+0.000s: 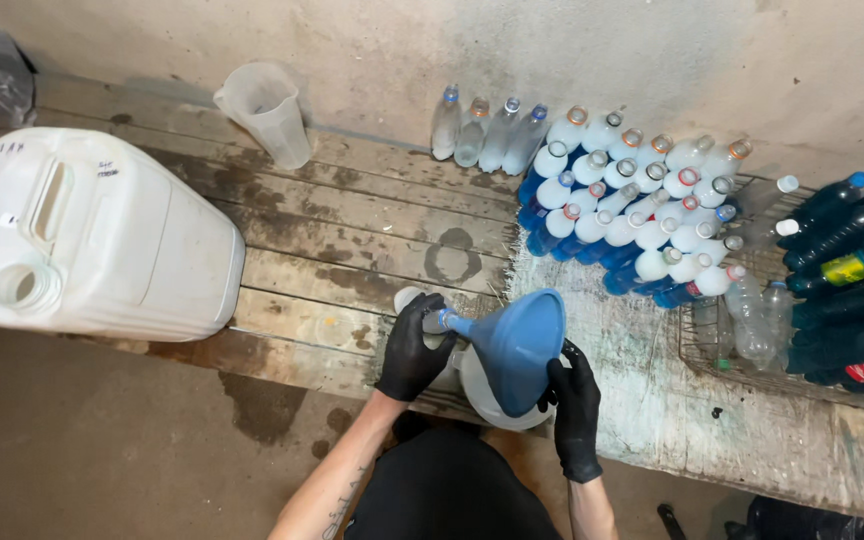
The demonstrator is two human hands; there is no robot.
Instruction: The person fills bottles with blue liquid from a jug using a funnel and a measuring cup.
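Both my hands wear black gloves. My left hand (412,348) is wrapped around the neck of a clear plastic bottle (430,322) on the wooden bench, where the blue funnel's spout goes in. The blue funnel (512,342) is tilted over to the right. My right hand (574,410) grips the funnel's wide rim from below. Under the funnel sits a white rounded container (482,398), partly hidden by it.
A large white canister (92,235) lies on its side at the left. A clear measuring jug (267,112) stands by the wall. Several open bottles of blue liquid (632,215) crowd the right, beside dark capped bottles (847,255) in a wire basket (702,345).
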